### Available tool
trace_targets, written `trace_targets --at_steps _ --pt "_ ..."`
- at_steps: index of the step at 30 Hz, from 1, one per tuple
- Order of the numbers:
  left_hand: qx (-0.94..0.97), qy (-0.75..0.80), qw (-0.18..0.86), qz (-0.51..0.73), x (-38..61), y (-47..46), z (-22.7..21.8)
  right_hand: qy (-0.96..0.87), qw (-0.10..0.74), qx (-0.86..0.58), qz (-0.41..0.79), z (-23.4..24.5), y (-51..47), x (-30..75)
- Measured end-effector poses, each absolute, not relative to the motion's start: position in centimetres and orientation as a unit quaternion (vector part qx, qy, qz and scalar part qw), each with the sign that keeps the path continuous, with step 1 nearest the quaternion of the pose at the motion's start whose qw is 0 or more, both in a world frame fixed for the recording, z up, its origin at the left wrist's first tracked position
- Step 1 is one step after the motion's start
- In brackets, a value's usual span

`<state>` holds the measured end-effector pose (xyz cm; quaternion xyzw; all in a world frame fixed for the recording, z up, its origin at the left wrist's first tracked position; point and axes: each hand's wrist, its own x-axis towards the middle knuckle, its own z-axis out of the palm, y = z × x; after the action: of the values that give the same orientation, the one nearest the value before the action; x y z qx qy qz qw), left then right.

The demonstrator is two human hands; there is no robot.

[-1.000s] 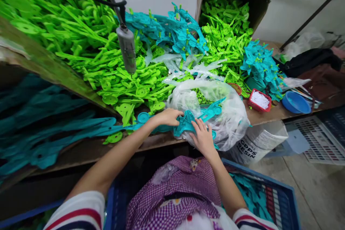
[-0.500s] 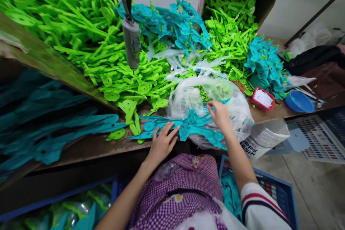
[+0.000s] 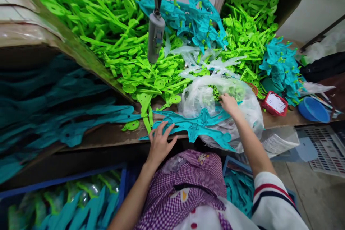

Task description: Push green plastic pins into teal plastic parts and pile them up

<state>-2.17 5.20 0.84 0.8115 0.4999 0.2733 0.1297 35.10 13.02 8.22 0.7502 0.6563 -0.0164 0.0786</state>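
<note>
A teal plastic frame part [image 3: 194, 124] lies across the front edge of the wooden bench [image 3: 107, 136]. My left hand [image 3: 159, 143] rests flat on its left end, fingers spread. My right hand [image 3: 229, 103] reaches into a clear plastic bag [image 3: 242, 111] that holds small green pieces; its fingers are curled inside the bag and what they hold is hidden. The teal part's right end lies against the bag.
Heaps of bright green parts [image 3: 129, 50] and teal parts [image 3: 188, 18] cover the bench. A grey hanging tool [image 3: 155, 41] dangles above. A red tray [image 3: 274, 102] and a blue bowl [image 3: 313, 109] sit at the right. Blue crates [image 3: 242, 187] of teal parts stand below.
My right hand left the teal part and moved up into the bag. My left hand slid back to the part's left end and flattened. The camera view shifted left.
</note>
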Motion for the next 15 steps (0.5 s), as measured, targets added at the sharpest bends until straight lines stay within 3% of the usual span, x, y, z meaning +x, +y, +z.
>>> trace_targets --at_steps 5,15 --pt "0.824 0.478 0.164 0.256 -2.7 8.1 1.2 0.66 0.039 0.749 -0.033 8.0 13.0 35.9" --pt "0.802 0.452 0.262 0.288 -0.7 10.0 2.0 0.603 -0.202 0.769 -0.062 9.0 12.3 35.2"
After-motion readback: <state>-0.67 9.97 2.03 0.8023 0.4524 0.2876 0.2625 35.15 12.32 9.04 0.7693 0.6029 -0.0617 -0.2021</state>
